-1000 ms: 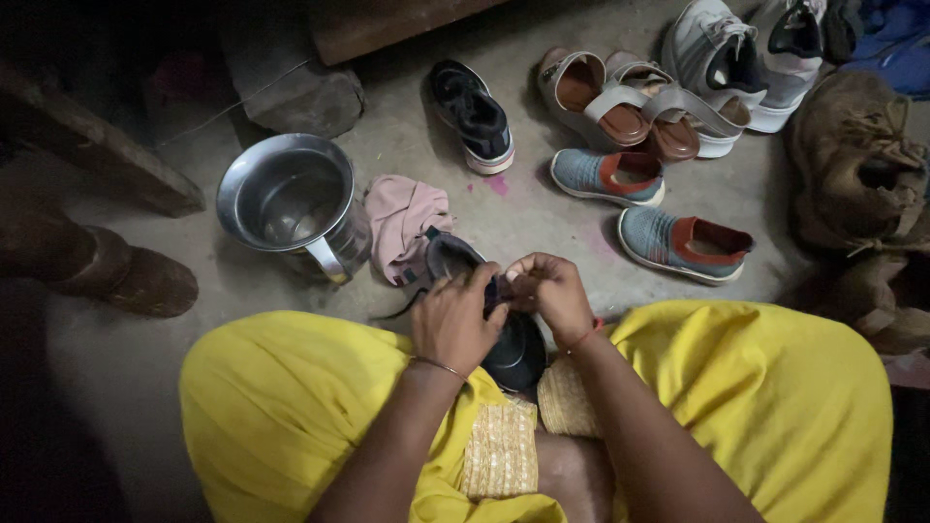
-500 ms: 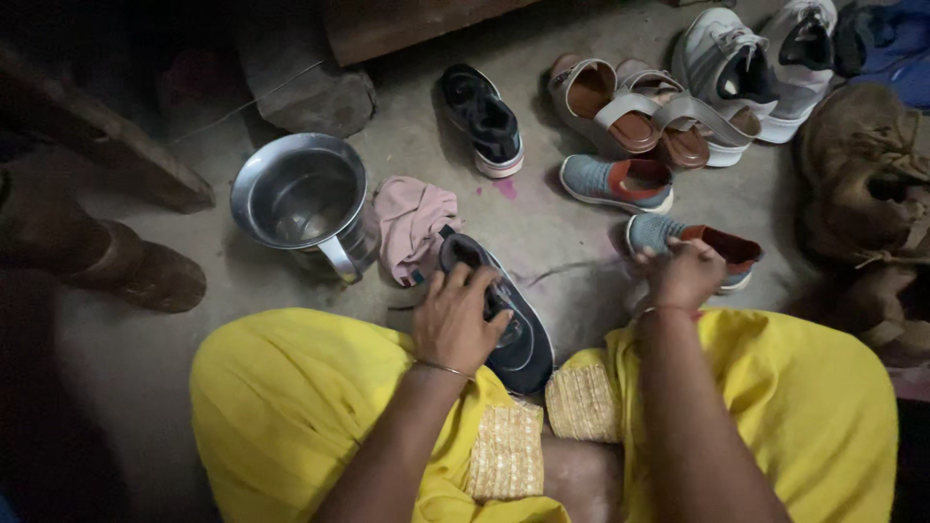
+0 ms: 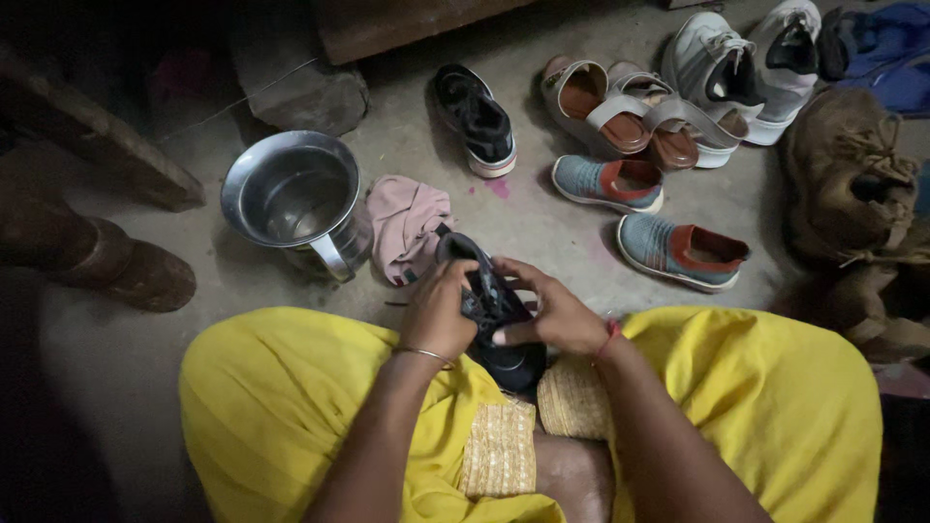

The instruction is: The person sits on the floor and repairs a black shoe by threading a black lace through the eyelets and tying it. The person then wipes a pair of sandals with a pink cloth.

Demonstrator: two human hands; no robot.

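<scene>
Across the bottom of the frame spreads the yellow cloth garment [image 3: 775,426] over the seated person's knees, and just above it, low centre, the black lace-up sneaker [image 3: 499,329] rests in the lap, toe pointing down. It looks light and pliable in the upper with a firmer sole, best held round the sole and heel; the left hand [image 3: 441,310] clasps its side while the right hand [image 3: 557,318] pinches at the lace area. Upper left stands a shiny steel jug [image 3: 291,199] beside a crumpled pink rag [image 3: 407,225]; no packages, labels or signs show.
</scene>
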